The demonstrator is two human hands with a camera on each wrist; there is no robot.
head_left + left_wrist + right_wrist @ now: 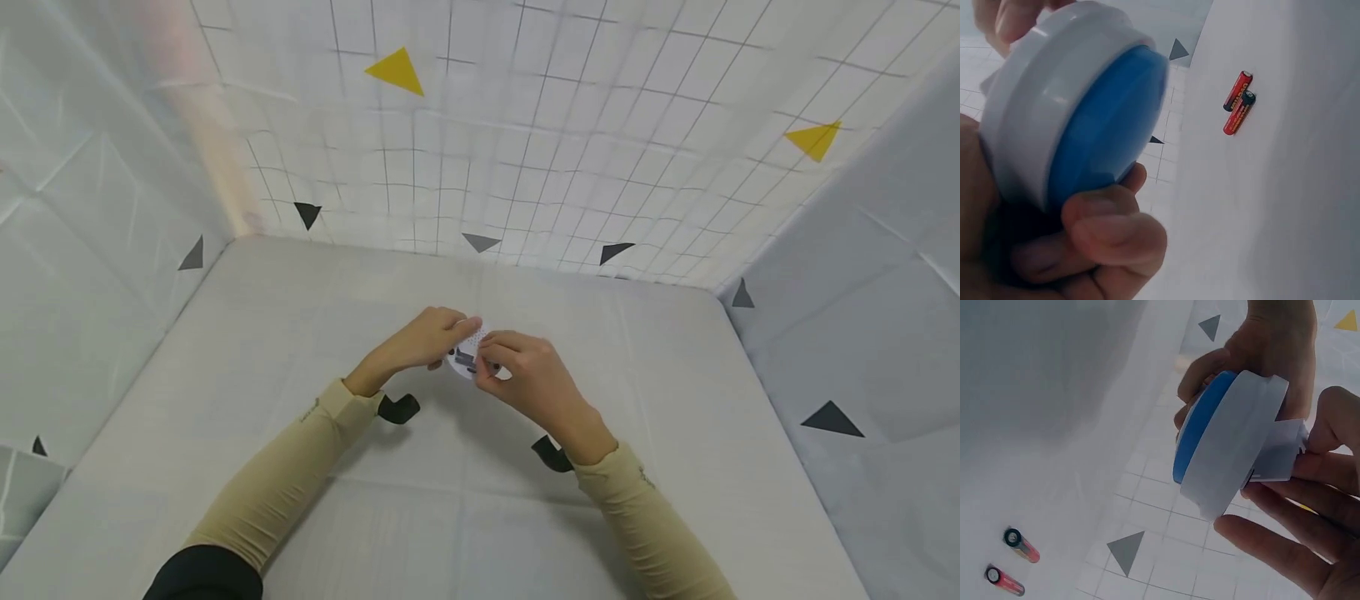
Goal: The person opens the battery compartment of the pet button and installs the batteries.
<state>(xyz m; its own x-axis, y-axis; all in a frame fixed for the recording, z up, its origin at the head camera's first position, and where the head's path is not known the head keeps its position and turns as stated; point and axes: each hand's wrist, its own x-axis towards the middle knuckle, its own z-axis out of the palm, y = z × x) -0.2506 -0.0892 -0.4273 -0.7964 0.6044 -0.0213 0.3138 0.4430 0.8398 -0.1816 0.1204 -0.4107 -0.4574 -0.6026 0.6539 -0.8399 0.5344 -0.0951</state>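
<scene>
My left hand (pixel 427 340) grips a round white device with a blue domed face (pixel 1110 119) by its edge. In the head view its back is up, showing small holes and a grey slot (pixel 465 359). With thumb and finger, my right hand (pixel 536 375) pinches a flat white cover piece (pixel 1277 453) that juts out from the back. Whether that piece is still joined to the device, I cannot tell. Another right fingertip touches the white rim in the right wrist view. Two red and black batteries (pixel 1238 90) lie on the table, apart from both hands.
White sheeting covers the table (pixel 390 533). A gridded back wall (pixel 525 108) with yellow and dark triangles rises behind it, and pale side walls (pixel 847 333) flank it. Dark curved pieces (pixel 399 409) stick out at both wrists.
</scene>
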